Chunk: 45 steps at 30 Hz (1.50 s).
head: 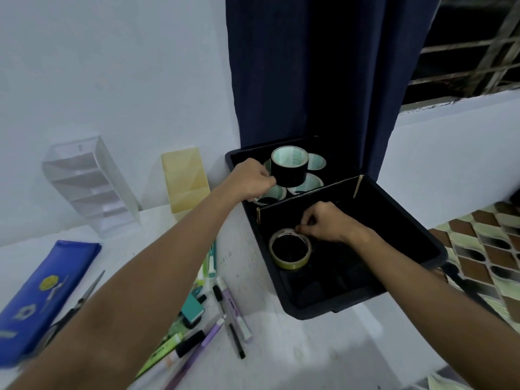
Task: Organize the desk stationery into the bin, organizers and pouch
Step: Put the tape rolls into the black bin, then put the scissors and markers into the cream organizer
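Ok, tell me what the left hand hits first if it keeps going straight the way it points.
Probably the bin's far wall. The left hand carries a black tape roll over other rolls, toward the back; depth is unclear.

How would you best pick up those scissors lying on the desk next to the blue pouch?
Judging by their pose, grip the scissors around the closed blades, coming from above. They lie flat with the blades bare, pointing away; the handles sit partly under the left forearm, beside the blue pouch.
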Each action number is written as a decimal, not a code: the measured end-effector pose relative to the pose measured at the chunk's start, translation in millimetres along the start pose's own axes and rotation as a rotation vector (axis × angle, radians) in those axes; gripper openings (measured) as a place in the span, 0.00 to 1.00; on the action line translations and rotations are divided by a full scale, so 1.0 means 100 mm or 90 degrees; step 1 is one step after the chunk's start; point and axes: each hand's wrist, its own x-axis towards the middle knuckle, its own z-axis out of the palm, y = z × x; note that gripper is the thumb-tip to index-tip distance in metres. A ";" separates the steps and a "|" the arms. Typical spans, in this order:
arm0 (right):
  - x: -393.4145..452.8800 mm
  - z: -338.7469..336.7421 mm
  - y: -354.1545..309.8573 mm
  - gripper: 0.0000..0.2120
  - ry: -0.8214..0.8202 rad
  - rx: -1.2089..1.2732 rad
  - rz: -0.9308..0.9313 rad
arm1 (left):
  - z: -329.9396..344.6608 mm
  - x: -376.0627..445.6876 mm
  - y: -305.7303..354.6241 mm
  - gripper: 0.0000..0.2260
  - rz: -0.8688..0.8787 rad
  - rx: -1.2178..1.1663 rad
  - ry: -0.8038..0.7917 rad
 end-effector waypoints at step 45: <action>-0.90 1.09 -1.41 0.13 -0.256 -0.322 -0.174 | 0.14 -2.95 -1.34 0.09 -0.018 0.224 -0.127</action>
